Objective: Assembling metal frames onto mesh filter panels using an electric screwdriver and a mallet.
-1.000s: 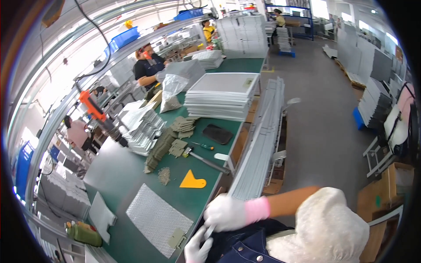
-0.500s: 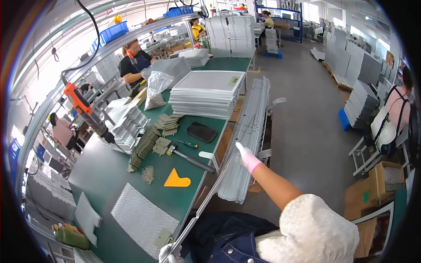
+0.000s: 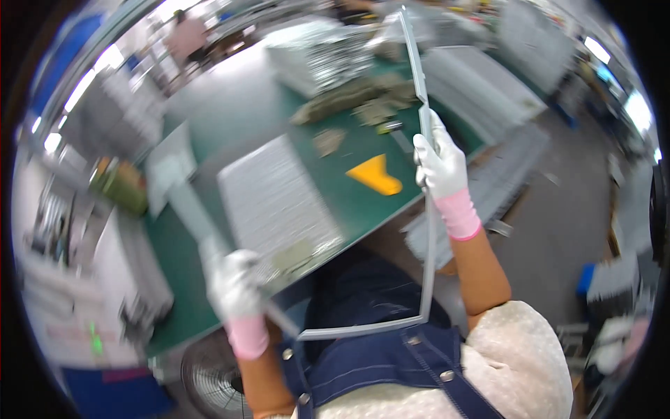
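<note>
Across my body runs a thin, light-grey metal frame strip (image 3: 370, 329), bent into a U with its closed side near my waist. My left hand (image 3: 236, 285), in a white glove with a pink cuff, is closed around its left arm and is blurred. Higher up, my right hand (image 3: 441, 157), gloved the same way, grips the right arm, whose end rises above it. Beyond the strip, a silvery textured sheet (image 3: 272, 188) lies on the green tabletop (image 3: 202, 279). A flat olive piece (image 3: 293, 257) rests on the sheet's near edge.
On the table are a yellow scraper (image 3: 377, 174), a blurred hammer (image 3: 389, 128), olive pieces (image 3: 335, 101) and a stack of silvery sheets (image 3: 317, 56). White-grey panels (image 3: 481, 87) are stacked beyond. Metal strips (image 3: 513, 174) lie right of the table. A fan (image 3: 209, 370) stands lower left.
My view has swung left. My right hand has come from the strip bundle onto the bent frame strip. My left hand has risen with the strip, which now spans in front of me.
</note>
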Demonstrator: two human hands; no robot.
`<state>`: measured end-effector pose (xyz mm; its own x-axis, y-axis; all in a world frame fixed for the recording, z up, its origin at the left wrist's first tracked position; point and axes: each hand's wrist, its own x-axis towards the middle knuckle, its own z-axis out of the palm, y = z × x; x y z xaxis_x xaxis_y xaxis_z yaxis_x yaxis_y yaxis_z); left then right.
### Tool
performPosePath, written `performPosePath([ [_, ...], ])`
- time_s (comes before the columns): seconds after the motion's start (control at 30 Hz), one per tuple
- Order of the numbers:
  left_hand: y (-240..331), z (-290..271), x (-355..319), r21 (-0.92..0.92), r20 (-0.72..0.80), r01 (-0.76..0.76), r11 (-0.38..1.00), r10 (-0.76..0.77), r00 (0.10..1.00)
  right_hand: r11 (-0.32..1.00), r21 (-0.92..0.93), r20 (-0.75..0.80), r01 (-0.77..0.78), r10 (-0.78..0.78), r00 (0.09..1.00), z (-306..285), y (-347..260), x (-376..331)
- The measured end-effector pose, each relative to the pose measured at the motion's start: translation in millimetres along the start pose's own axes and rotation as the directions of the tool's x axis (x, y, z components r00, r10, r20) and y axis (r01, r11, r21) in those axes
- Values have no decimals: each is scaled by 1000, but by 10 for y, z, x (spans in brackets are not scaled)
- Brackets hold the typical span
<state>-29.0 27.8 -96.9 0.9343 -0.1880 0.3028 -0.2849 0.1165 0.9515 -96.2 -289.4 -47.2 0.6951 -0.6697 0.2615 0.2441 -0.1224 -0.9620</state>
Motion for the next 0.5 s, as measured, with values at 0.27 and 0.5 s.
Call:
performPosePath([
  [0.27, -456, -260, -134, 890, -226, 262, 375, -138, 964, 838, -473, 381, 273, -85, 921, 1294, 1180, 179],
  [0.5, -525, -379, -357, 856, -187, 275, 437, -235, 954, 570, -738, 497, 363, 95, 862, 1448, 1343, -62],
])
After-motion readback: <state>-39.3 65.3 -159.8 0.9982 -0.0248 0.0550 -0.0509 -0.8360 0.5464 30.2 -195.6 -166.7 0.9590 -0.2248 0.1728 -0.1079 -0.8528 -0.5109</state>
